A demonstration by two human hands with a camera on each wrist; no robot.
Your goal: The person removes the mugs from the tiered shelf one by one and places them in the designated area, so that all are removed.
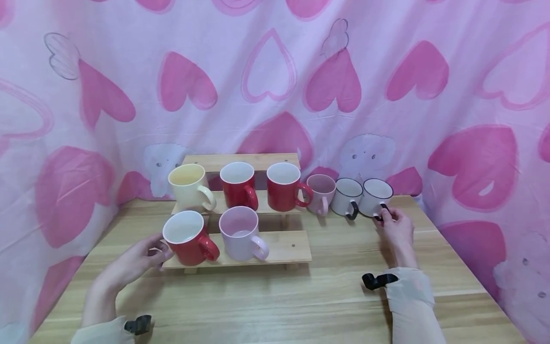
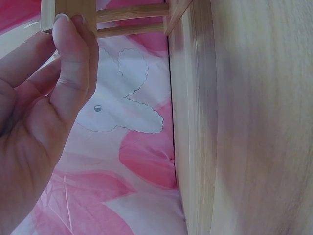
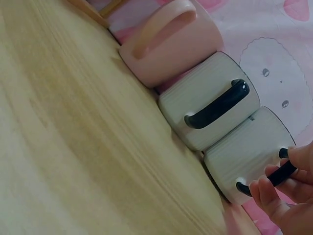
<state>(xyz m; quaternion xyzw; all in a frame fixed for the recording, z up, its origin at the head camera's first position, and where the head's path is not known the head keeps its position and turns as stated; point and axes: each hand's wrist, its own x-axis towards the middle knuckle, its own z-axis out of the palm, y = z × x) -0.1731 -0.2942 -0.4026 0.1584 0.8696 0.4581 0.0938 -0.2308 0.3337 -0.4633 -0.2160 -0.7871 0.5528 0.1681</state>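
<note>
Currently gripped: black-rimmed white mug (image 1: 372,203), upright toward the far right of the wooden table (image 1: 331,301).
Wooden rack (image 1: 247,161): cream mug (image 1: 186,193) and two red mugs (image 1: 234,190) on middle tier (image 1: 217,200); red mug (image 1: 185,246) and lilac mug (image 1: 236,239) on lower tier (image 1: 285,246).
Right hand (image 1: 398,231): thumb and fingers pinching black handle (image 3: 282,174).
Left hand (image 1: 142,258): fingers bent at lower tier's left end, grip unclear.
Between gripped mug and rack: second white mug (image 1: 343,200), small pink mug (image 1: 318,191).

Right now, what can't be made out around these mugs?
Black handle of right white mug: partly covered by right hand, head and right wrist views.
Mark near that mug's rim: too small to read, right wrist view.
Middle red mug: base partly behind lilac mug, head view.
</note>
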